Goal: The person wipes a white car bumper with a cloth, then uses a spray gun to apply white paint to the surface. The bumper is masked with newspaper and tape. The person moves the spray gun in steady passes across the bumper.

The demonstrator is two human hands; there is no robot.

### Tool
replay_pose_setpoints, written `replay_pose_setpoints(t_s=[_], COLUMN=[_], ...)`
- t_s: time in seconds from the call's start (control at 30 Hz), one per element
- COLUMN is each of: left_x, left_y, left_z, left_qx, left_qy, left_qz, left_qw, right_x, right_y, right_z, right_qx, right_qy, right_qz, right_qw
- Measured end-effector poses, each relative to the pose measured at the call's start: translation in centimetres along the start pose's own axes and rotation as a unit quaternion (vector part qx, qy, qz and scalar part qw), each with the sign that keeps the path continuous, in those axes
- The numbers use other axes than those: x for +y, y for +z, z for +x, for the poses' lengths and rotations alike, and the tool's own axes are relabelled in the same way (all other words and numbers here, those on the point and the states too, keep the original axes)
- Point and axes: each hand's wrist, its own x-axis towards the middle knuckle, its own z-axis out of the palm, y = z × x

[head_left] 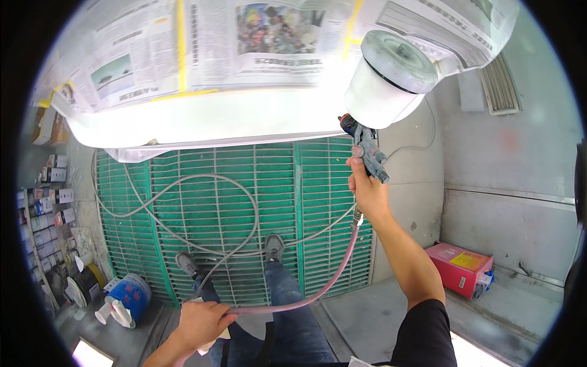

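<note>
My right hand [372, 191] is closed around the handle of a spray gun [367, 151]. On top of the gun sits a white paint cup [376, 95] with a greyish lid. The gun's nozzle end is close to the lower edge of a white painted panel [214, 119]. A pinkish air hose [330, 286] runs from the gun's base to my left hand [200, 324], whose fingers are wrapped round it low down near my legs. Something pale, like paper or cloth, shows under that hand. Newspaper sheets [257, 70] held by yellow tape [182, 46] cover the area above the panel.
A grey hose [254, 208] loops over the green floor grating [202, 162] around my shoes. A pink box [460, 268] stands at the right by the wall. On the left are a blue bucket [131, 296] and shelves with several cans [46, 235].
</note>
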Motion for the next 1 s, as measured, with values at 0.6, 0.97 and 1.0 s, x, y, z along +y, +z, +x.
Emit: replay_pose_setpoints(t_s=[0.6, 0.97, 1.0], left_x=[-18.9, -32.2, -33.3], left_y=[-0.7, -1.8, -1.6], left_z=[-17.5, -26.8, -27.5], left_qx=[0.07, 0.097, 0.107], left_qy=[-0.095, -0.094, -0.088], left_qz=[-0.053, -0.044, -0.045], left_qw=[0.992, 0.99, 0.989], right_x=[-4.8, -9.5, -9.9], right_y=[27.2, 43.7, 45.0], right_z=[-6.0, -9.4, -9.7], right_qx=[-0.028, -0.035, -0.034], right_qy=[-0.004, 0.05, 0.057], right_qz=[0.047, 0.011, 0.007], right_qw=[0.998, 0.998, 0.998])
